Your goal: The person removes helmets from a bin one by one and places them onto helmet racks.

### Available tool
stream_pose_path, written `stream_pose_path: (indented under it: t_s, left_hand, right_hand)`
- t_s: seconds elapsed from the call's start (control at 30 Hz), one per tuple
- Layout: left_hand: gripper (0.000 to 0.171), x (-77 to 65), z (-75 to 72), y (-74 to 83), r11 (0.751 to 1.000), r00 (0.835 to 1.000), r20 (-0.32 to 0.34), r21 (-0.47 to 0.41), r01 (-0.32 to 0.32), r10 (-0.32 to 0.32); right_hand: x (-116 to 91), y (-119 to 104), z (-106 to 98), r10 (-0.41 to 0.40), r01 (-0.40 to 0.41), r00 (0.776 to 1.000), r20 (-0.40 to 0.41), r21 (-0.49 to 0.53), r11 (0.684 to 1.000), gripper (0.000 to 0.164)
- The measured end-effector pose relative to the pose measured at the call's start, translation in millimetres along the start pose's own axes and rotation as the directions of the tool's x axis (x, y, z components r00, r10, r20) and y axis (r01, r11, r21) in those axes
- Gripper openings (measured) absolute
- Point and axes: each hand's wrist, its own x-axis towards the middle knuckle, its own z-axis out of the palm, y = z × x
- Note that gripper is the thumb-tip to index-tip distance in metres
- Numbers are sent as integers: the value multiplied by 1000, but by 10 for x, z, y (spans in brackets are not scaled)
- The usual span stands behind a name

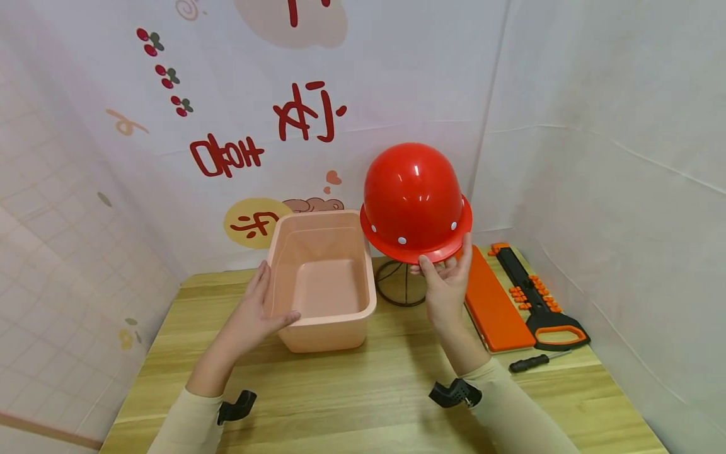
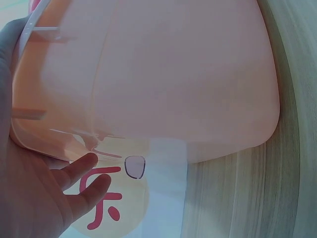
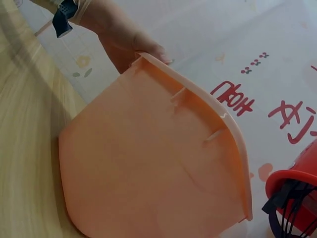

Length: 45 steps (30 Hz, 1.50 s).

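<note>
My right hand [image 1: 447, 287] holds a red hard hat [image 1: 414, 195] by its brim, thumb at the front edge and fingers underneath. The hat is raised, dome up, overlapping a black wire stand [image 1: 401, 302] in the head view. Black straps [image 3: 292, 198] inside the hat show in the right wrist view. With my left hand [image 1: 261, 312] I grip the near left corner of a pale peach plastic bin [image 1: 323, 334], thumb over the front rim and fingers along its left outer side. Nothing lies inside the bin, which stands on the table.
Right of the hat lie a flat orange case [image 1: 499, 309], a black and orange tool with a loop handle [image 1: 558, 331] and a screwdriver [image 1: 530, 364]. White printed cloth [image 1: 397, 82] walls the wooden table [image 1: 351, 403] at the back and sides.
</note>
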Motion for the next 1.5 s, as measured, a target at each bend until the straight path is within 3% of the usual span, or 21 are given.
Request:
stream_pose_path:
  t_s: [0.5,0.73,1.17,1.5]
  left_hand:
    - [130,-11,-2,10,1000,1000,3,5,1,-1]
    - [130,-9,-1,9,1000,1000,0,2,-1,1]
    - [130,8,-15,0,1000,1000,-1,5,-2,2]
    - [130,-1,-12,1,1000,1000,3,6,4,-4]
  right_hand:
    - [-121,97,226,-40,42,989,-144,14,999,100]
    - [-113,131,254,-77,82,985,-152,30,996,97]
    - [-127,239,163,-69,69,990,-125,-3,998,96]
    - [-135,176,114,-75,72,993,-86,-35,997,93]
